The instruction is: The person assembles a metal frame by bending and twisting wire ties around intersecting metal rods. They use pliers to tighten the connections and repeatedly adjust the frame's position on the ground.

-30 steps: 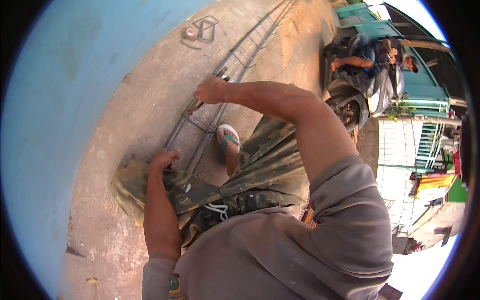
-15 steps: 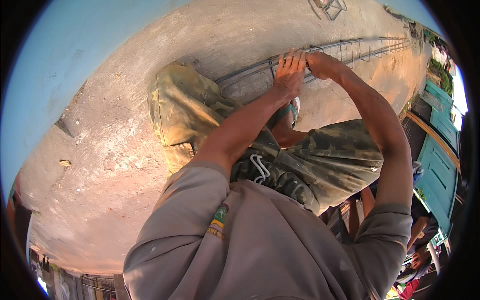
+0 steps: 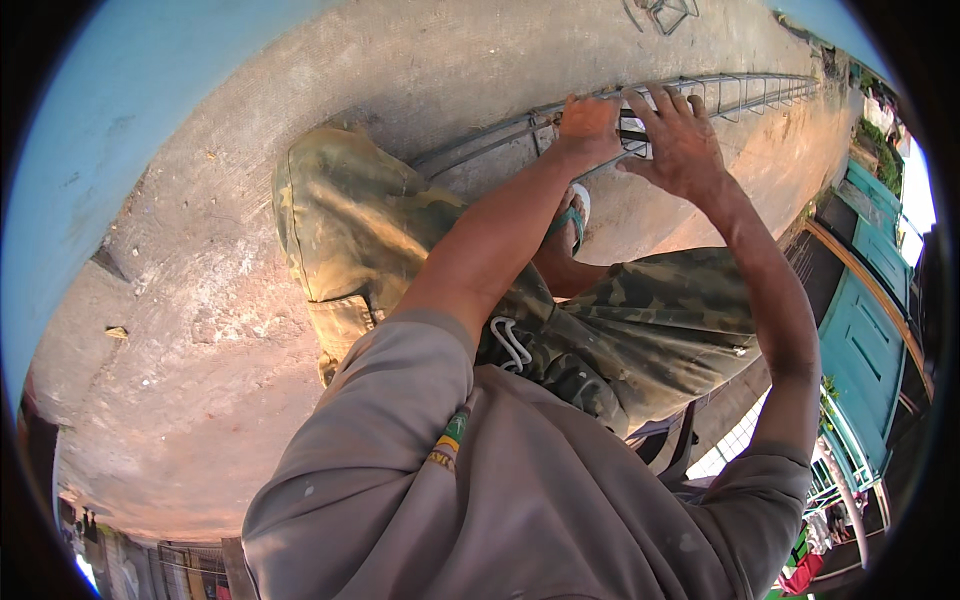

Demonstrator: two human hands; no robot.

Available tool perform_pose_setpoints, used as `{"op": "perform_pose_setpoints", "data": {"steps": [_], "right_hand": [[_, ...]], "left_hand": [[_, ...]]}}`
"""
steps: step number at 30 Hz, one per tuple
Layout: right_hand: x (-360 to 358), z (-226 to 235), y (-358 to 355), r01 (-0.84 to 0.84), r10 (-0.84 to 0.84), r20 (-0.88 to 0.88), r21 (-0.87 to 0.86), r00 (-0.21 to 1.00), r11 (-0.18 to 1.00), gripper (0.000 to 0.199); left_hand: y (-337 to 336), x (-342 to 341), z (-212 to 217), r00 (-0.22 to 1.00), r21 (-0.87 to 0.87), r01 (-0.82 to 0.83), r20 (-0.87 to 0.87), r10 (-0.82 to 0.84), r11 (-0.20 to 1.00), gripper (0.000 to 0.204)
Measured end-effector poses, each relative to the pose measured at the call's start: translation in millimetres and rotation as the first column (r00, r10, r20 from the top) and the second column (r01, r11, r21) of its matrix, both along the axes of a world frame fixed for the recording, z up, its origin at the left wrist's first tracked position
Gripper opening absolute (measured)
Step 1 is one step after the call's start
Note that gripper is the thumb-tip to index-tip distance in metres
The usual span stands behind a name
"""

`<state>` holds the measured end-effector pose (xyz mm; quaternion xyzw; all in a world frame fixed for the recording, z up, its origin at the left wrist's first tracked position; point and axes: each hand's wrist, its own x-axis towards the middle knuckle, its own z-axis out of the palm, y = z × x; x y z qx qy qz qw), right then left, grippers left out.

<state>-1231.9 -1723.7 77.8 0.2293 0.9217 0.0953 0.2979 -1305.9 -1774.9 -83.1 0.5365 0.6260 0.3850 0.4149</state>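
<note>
A long rebar cage [image 3: 722, 79], made of thin steel bars with rectangular stirrups, lies on the concrete in front of me. My left hand [image 3: 588, 130] is closed around its bars, just beyond my sandalled foot [image 3: 568, 220]. Beside it, my right hand [image 3: 685, 148] has its fingers spread over the cage, thumb apart, around a stirrup section between the two hands. Whether the right fingertips touch the steel is hard to tell. My knees, in camouflage trousers [image 3: 360, 200], are bent on either side of the foot.
A loose bent steel piece [image 3: 672, 14] lies on the ground at the far top. Blue wall [image 3: 120, 130] curves along the left. Teal panels [image 3: 868, 330] stand on the right, with hanging cloths [image 3: 803, 570] below. A small stone [image 3: 117, 332] rests on the concrete at left.
My left hand has gone from outstretched fingers to a closed grip on the bars. The right hand has opened from a closed fist, shifting slightly right and nearer.
</note>
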Motion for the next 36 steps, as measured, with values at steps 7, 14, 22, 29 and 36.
{"op": "perform_pose_setpoints", "data": {"steps": [7, 14, 22, 29, 36], "right_hand": [[29, -17, 27, -0.09, 0.081, 0.208, 0.032, 0.975, 0.995, 0.036], [-12, -3, 36, 0.139, -0.101, 0.282, -0.122, 0.954, 0.983, 0.018], [-11, -19, 71, -0.084, 0.099, 0.219, -0.077, 0.971, 0.994, 0.019], [-15, -27, 66, -0.125, 0.132, 0.244, -0.045, 0.961, 0.991, 0.019], [-21, -24, 65, -0.129, 0.137, 0.222, -0.053, 0.965, 0.99, 0.022]], "left_hand": [[-1, -14, 10, 0.984, -0.089, 0.158, 0.092, -0.15, 0.983, 0.033], [-96, -33, 18, 0.945, -0.182, -0.205, -0.294, 0.145, 0.962, 0.062], [-176, -188, -14, 0.956, -0.702, 0.288, 0.167, -0.243, 0.651, 0.035], [-198, -161, -34, 0.875, -0.683, 0.208, 0.45, 0.178, 0.7, 0.029], [-198, -151, -57, 0.984, -0.629, -0.016, 0.129, 0.124, 0.778, 0.026]]}}
